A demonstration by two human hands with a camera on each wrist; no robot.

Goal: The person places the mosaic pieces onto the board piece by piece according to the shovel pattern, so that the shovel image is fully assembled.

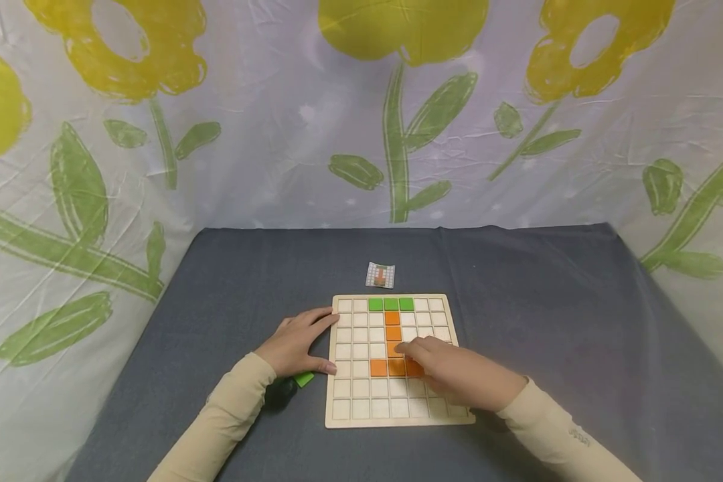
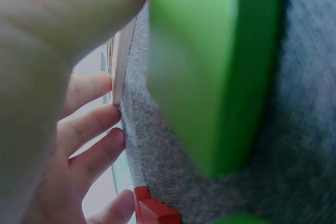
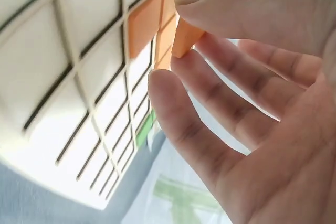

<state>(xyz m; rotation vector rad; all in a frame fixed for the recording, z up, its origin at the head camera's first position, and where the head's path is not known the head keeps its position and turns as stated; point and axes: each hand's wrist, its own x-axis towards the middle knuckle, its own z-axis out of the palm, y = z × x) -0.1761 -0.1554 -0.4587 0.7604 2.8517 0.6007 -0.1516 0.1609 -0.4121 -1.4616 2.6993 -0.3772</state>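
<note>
- Orange tile (image 3: 186, 40): located in the right hand (image 1: 458, 371), pinched between the thumb and a finger and tilted relative to the board. Contact between this tile and the board cannot be determined.
- Right hand: positioned over the right half of the board, with the wrist crossing its right edge. Another finger extends toward the grid, outside the pinch.
- Orange tiles (image 1: 393, 333): arranged on the grid as a column joined to a row at its near end. The row's right end is partly covered by the right hand.
- Green tiles (image 1: 391, 304): three, side by side in the far row, meeting the head of the orange column.
- Wooden board (image 1: 343, 388): flat, raised rim on all sides. Two columns of pale cells separate the coloured pattern from the left rim; two rows of cells lie between the orange row and the near rim.
- Left hand (image 1: 295, 345): thumb and fingers spread, tips at the board's left edge.
- Green piece (image 2: 194, 66) and red piece (image 2: 157, 211): on the cloth near the left hand.
- Printed card (image 1: 380, 275): just beyond the far rim, a strip of cloth between.
- Dark cloth (image 1: 247, 268): extends past every side of the board.
- Flowered backdrop (image 1: 265, 134): stands behind the cloth's far edge.
</note>
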